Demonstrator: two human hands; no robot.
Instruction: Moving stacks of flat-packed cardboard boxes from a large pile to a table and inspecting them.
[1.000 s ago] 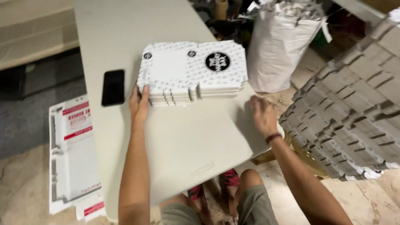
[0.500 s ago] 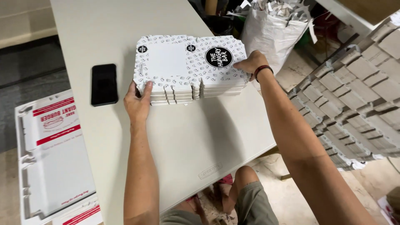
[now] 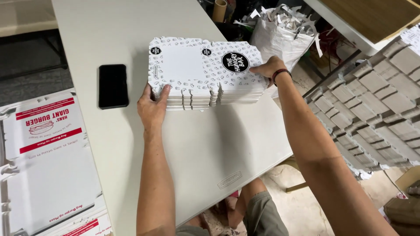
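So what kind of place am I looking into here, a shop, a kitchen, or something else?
Most likely a packaging or box-making workroom. Both hands grip a stack of flat printed box blanks on a white table, more flat cartons are piled at the left, grey stacked board pieces at the right, and a bag of paper offcuts behind.

White, black-patterned box stack (image 3: 205, 72); black phone (image 3: 113, 85); white table (image 3: 131, 26).

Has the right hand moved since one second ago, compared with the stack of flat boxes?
Yes. The right hand moved from the bare table up to the stack, now touching its right end.
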